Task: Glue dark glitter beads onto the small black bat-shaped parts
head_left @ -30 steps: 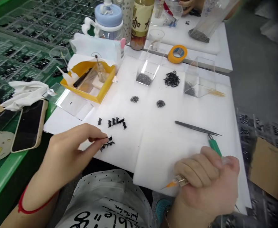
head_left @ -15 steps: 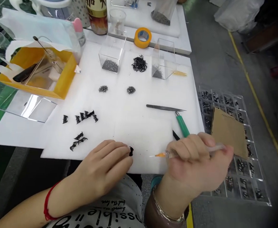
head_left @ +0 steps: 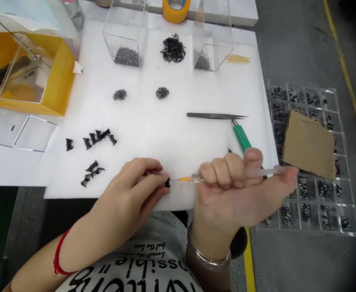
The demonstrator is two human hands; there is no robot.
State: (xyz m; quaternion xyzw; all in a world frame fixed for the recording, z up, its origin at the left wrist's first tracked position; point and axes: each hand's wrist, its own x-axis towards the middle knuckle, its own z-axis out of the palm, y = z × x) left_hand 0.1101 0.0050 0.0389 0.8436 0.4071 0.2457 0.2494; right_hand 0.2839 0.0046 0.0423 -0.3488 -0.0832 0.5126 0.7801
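- Head view: the left hand (head_left: 129, 194) pinches a small black part (head_left: 167, 183) at its fingertips, just above the near edge of the white foam pad (head_left: 171, 134) on the worktop; the fingers hide most of the part.
- The right hand (head_left: 235, 194), closed palm-up, grips a clear syringe (head_left: 226, 175); its orange tip touches the part, and the barrel is mostly covered by fingers.
- Loose black parts (head_left: 92, 154) lie to the left; tweezers (head_left: 216, 116) lie beyond.
- A green-handled tool (head_left: 241, 137) is partly hidden behind the right hand.
- The yellow box (head_left: 56, 85) is cut off at the frame's left edge.
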